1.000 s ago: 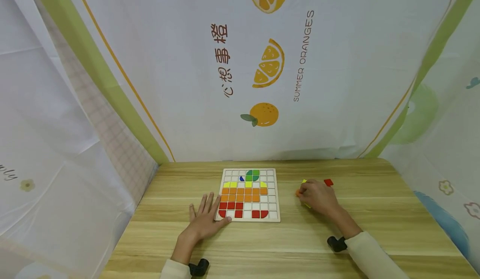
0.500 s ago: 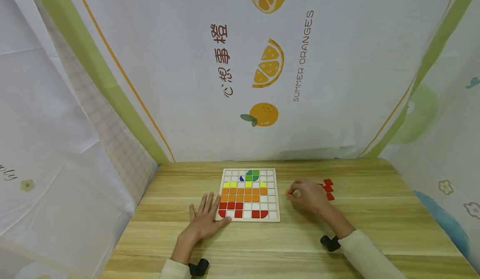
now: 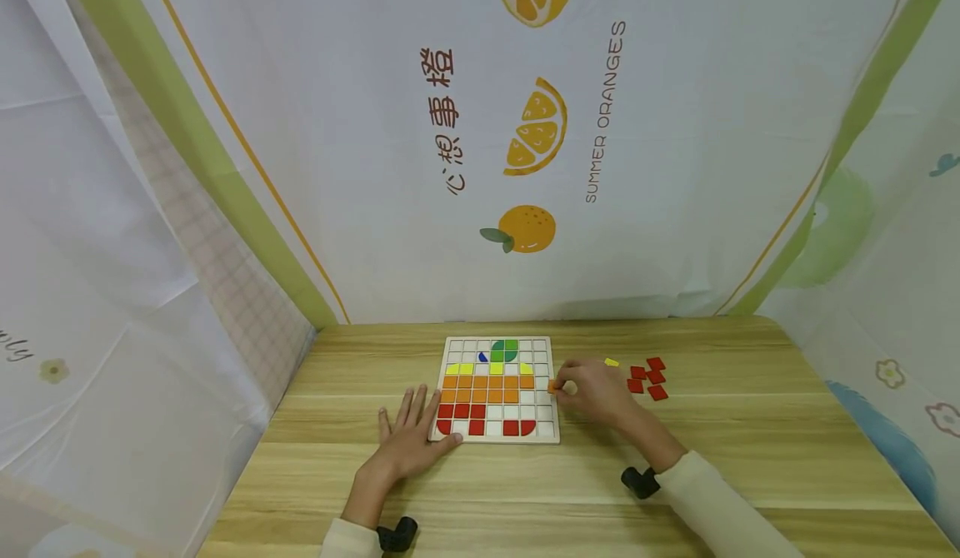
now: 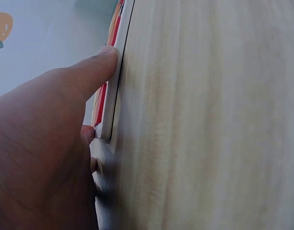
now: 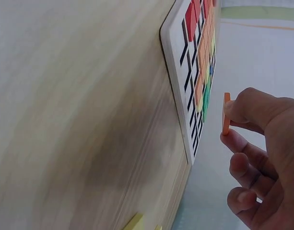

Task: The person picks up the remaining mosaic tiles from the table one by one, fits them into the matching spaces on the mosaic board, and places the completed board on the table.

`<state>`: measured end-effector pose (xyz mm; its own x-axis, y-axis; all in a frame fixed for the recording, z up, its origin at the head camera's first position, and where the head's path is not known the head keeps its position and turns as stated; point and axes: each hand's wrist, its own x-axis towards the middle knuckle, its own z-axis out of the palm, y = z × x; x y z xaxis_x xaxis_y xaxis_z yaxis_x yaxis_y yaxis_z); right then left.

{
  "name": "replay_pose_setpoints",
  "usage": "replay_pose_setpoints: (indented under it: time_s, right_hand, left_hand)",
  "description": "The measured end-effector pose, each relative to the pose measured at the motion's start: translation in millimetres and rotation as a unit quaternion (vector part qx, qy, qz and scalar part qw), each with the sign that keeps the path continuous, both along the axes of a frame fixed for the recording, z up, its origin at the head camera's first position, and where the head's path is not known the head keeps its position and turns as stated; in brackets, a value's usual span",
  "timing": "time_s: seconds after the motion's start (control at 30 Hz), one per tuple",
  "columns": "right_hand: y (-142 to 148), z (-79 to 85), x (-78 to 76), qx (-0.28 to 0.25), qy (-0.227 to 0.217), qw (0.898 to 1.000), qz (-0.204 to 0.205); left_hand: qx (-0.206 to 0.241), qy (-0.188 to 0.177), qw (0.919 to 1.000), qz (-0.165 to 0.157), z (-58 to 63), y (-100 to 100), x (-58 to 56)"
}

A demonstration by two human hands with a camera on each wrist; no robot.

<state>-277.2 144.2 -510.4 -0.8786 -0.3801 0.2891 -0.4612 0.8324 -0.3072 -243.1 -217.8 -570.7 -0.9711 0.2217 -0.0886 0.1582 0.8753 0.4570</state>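
Observation:
A white gridded puzzle board (image 3: 545, 430) lies on the table, its cells partly filled with red, orange, yellow, green and blue tiles. My left hand (image 3: 410, 444) rests spread at the board's lower left corner; in the left wrist view the thumb (image 4: 101, 62) lies on the board's edge. At the board's right edge, my right hand (image 3: 596, 391) pinches an orange tile (image 5: 226, 113) between thumb and finger. The right wrist view shows this tile on edge, raised above the board, with the other fingers loosely bent.
Several red square tiles (image 3: 656, 378) lie loose on the wooden table (image 3: 480, 516) to the right of my right hand. A yellow tile (image 3: 612, 362) lies just behind that hand. A white curtain (image 3: 360, 208) printed with oranges hangs behind the table.
My right hand has moved left from the loose tiles to the board's right edge, carrying the orange tile. The red and yellow tiles it covered now show. My left hand has stayed put.

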Motion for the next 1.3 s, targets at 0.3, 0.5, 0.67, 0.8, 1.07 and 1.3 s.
replay_pose_setpoints:
  time_s: [0.3,0.5,0.67,0.8,1.07,1.3]
  right_hand:
    - [-19.1,-2.2,-3.8,0.031,0.007,0.999,0.020]
    - [-29.2,-9.6,-8.4,0.035,-0.001,0.999,0.026]
    - [-35.6,-17.4,-11.1,0.040,-0.013,0.999,0.029]
    - [-40.1,-20.3,-10.5,0.043,-0.026,0.998,0.039]
    - [-42.9,-19.6,-9.1,0.060,-0.019,0.996,0.057]
    - [-42.0,-20.5,-7.7,0.061,-0.029,0.996,0.052]
  left_hand:
    - [0.004,-0.008,1.0000,0.000,2.1,-0.2,-0.1]
    - [0.007,-0.005,1.0000,-0.004,8.7,2.2,3.0]
    - [0.009,0.000,1.0000,-0.004,10.9,2.9,4.5]
    - [0.010,0.001,0.9999,-0.006,8.1,1.6,3.7]
    - [0.026,-0.004,0.9996,-0.012,19.1,3.5,7.3]
    - [0.003,-0.004,1.0000,-0.003,6.2,1.0,2.1]
